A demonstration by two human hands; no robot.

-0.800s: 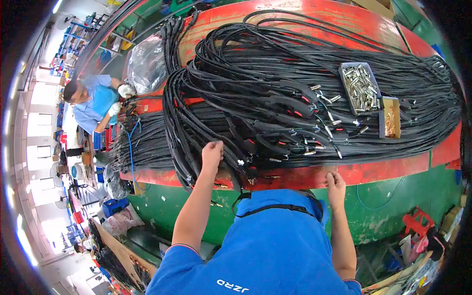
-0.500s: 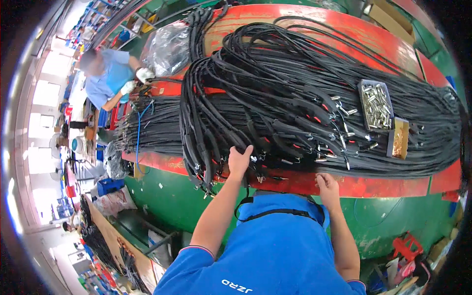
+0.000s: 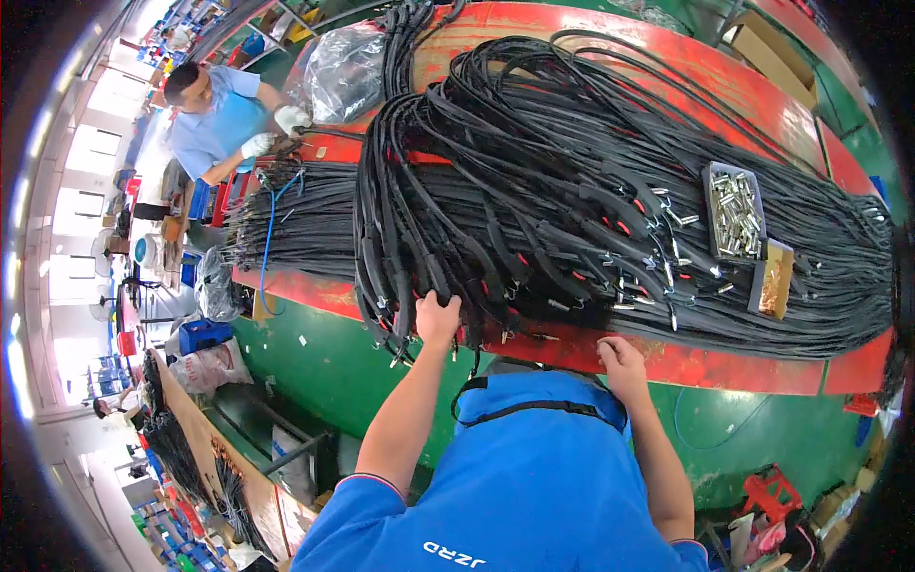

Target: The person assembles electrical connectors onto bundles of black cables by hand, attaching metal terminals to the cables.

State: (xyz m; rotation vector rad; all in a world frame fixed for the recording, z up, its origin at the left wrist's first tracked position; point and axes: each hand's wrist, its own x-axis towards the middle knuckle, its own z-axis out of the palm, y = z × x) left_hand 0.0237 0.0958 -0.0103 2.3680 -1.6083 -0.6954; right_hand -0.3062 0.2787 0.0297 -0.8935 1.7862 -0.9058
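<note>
Across the long, red-painted counter (image 3: pixel 724 373), looping black rubbery cables (image 3: pixel 572 191) lie at the blue-shirted person's (image 3: pixel 534 486) twelve o'clock; their overlap could cause snagging if one is pulled. At eleven, the bare left hand (image 3: pixel 438 317) curls against cable ends, its hold unclear; at two, the bare right hand (image 3: pixel 623 368) hovers half-open, apparently empty.

Cable heap (image 3: pixel 562 191) on tabletop (image 3: pixel 724 369). On heap's right part: tray (image 3: pixel 740 256) holding connectors (image 3: pixel 736 208); small box (image 3: pixel 762 286), nearer heap's front edge. Behind heap's left part: plastic bag (image 3: pixel 343 76). Left of heap: co-worker (image 3: pixel 221 119).
</note>
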